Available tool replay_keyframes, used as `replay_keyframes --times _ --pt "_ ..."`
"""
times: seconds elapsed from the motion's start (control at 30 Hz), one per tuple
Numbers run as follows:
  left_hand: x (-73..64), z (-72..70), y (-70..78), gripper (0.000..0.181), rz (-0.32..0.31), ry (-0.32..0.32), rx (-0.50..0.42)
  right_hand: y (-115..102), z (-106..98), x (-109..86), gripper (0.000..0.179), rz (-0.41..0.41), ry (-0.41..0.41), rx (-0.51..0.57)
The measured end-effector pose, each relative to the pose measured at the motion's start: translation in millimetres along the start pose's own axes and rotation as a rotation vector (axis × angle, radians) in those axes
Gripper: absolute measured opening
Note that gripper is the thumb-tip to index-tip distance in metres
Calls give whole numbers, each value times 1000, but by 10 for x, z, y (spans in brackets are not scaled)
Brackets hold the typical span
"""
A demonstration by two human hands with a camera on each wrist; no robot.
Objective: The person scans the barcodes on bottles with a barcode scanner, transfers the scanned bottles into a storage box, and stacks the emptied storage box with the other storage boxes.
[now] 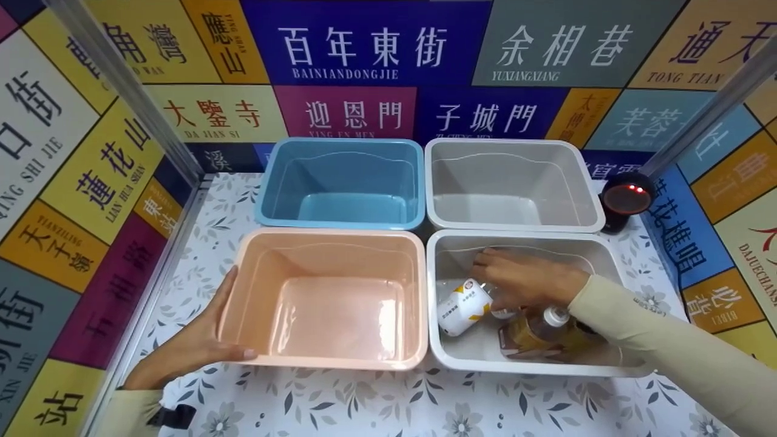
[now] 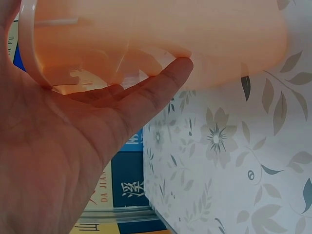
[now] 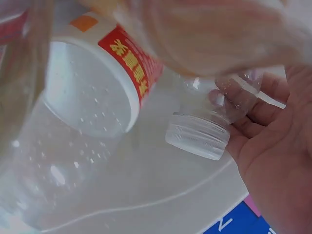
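My left hand (image 1: pixel 203 337) grips the left side of a peach plastic bin (image 1: pixel 334 360). The thumb lies at the front rim, while in the left wrist view the long fingers (image 2: pixel 156 92) run along the outer wall. Inside the light grey bin (image 1: pixel 534 368) at the front right, my right hand (image 1: pixel 525 282) holds a clear plastic bottle (image 3: pixel 199 135) with a white cap, its fingers curled around it. A white-labelled bottle (image 1: pixel 464 308) lies tilted beside that hand. Under the wrist sits a brown drink bottle (image 1: pixel 534 331) with a white cap, partly covered by the forearm.
Behind stand a blue bin (image 1: pixel 340 209) and another grey bin (image 1: pixel 516 212), both with bare floors. A black device with red lights (image 1: pixel 628 194) stands at the right. Sign-printed panels (image 1: pixel 364 48) enclose the floral-patterned table (image 1: pixel 340 403) on the left, back and right.
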State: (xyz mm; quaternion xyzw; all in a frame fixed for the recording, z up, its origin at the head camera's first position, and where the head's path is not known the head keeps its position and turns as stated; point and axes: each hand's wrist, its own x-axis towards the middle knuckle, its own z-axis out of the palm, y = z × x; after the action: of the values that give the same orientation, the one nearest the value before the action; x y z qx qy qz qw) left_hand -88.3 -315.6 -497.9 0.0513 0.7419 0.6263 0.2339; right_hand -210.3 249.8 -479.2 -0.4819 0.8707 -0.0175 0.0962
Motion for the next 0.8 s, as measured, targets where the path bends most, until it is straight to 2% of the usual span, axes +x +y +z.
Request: replay_keyframes --times 0.23,0.53,0.63,0.8 --pt "9 10 -2 131 -7 12 8 -47 -168 -61 58 39 -6 26" --pt "27 19 -13 131 -20 37 28 -49 -253 -189 57 11 65 12" --pt "27 16 -12 131 -19 35 18 -50 -306 -234 60 35 82 20" --pt "11 13 -8 130 -32 30 5 -62 -401 -303 62 100 62 50"
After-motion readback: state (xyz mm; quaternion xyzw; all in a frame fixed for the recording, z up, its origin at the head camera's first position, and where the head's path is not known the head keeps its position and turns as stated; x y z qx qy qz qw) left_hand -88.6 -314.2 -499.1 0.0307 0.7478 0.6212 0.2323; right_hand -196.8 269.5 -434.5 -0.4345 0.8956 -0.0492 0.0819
